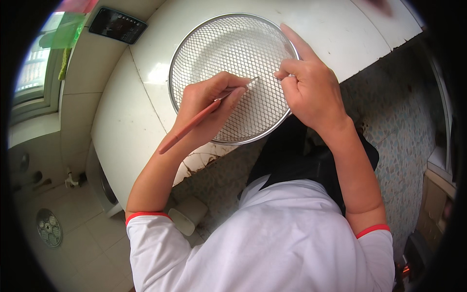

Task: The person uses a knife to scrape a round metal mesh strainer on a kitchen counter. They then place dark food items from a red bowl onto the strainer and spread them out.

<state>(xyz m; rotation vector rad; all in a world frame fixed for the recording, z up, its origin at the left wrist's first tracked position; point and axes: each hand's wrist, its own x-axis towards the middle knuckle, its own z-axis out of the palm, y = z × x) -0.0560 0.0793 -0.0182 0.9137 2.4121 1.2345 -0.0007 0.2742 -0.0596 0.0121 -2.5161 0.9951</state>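
A round wire-mesh basket (233,47) with a shiny metal rim lies before me on a white tiled counter (120,106). In the picture, its lower right rim reaches past the counter's front edge. My left hand (215,102) holds a slim tool (189,126) like a pen, with an orange-pink handle and a thin metal front. The tool's tip is over the mesh; whether it touches the wires I cannot tell. My right hand (310,85) grips the basket's right rim with curled fingers, its index finger stretched out along the outside.
A smartphone (117,25) with a lit screen lies at the upper left, by a window (33,80). Chipped tiles mark the counter's front edge (199,160). Below are a pale bin (182,221) and a round perforated metal disc (49,227) on the left floor.
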